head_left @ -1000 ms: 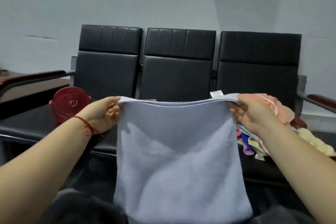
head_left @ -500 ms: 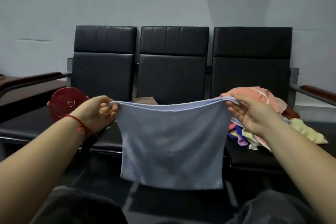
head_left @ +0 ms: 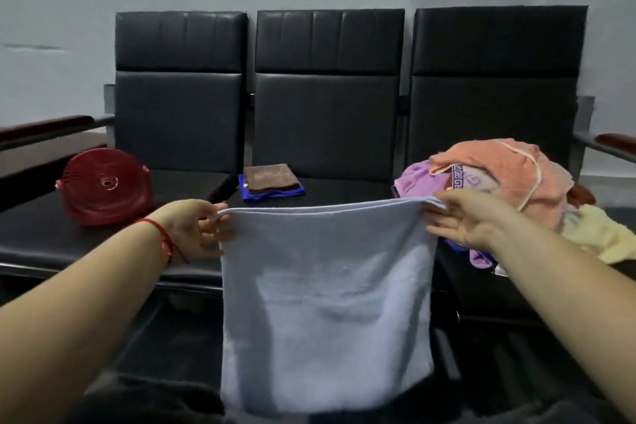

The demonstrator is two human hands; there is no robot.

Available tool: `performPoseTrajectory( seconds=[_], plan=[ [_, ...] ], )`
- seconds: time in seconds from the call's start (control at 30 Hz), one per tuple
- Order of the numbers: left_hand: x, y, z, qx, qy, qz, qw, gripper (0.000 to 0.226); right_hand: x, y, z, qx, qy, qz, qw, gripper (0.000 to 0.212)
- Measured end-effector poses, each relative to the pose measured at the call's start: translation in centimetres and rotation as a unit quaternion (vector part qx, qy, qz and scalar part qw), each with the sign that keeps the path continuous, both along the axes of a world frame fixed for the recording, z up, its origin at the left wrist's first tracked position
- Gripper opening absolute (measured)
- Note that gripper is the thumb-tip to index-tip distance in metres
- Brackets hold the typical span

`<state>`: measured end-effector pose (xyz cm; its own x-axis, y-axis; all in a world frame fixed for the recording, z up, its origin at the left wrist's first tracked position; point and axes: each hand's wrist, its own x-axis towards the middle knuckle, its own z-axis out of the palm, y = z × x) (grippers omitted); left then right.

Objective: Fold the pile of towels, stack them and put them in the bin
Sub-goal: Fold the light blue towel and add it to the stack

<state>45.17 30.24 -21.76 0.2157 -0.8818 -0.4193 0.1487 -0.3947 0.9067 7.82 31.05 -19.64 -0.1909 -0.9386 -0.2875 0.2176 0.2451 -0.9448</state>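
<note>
left hand (head_left: 192,229) pinches towel (head_left: 327,313) top-left corner | right hand (head_left: 471,220) pinches top-right corner | towel hangs doubled before seats | folded towels (head_left: 272,181) on middle seat | towel pile (head_left: 516,189) right seat

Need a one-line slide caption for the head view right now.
Left hand and right hand pinch the top corners of a light blue towel hanging before black seats.

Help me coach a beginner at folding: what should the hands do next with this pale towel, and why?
Probably bring the two top corners together to halve it. The left hand and right hand each pinch a top corner of the pale towel, which hangs flat in the air, while the folded stack waits on the middle seat.
</note>
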Motion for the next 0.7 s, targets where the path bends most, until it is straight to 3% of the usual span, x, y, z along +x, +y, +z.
performPoseTrajectory(
  seconds=[0.27,0.37,0.47,0.6,0.7],
  plan=[
    [-0.2,-8.8,-2.3,0.014,0.001,0.012,1.000,0.032,1.2,-9.6,-2.6,0.066,0.051,-0.014,0.996,0.018],
    [-0.3,-12.5,-3.0,-0.020,0.001,0.004,1.000,0.033,1.9,-13.2,-3.4,0.075,0.058,-0.006,0.996,0.019],
    [-1.4,-15.8,-3.1,-0.066,0.028,0.022,0.997,0.027,2.4,-16.4,-3.8,0.056,0.044,-0.028,0.997,0.018],
    [-2.1,-18.3,-3.4,-0.114,0.045,0.070,0.990,0.029,2.6,-19.1,-4.0,0.008,0.017,-0.072,0.997,0.035],
    [-2.2,-18.6,-3.6,-0.126,0.056,0.065,0.988,0.028,2.4,-19.9,-4.1,-0.018,-0.008,-0.085,0.996,0.027]
  ],
)
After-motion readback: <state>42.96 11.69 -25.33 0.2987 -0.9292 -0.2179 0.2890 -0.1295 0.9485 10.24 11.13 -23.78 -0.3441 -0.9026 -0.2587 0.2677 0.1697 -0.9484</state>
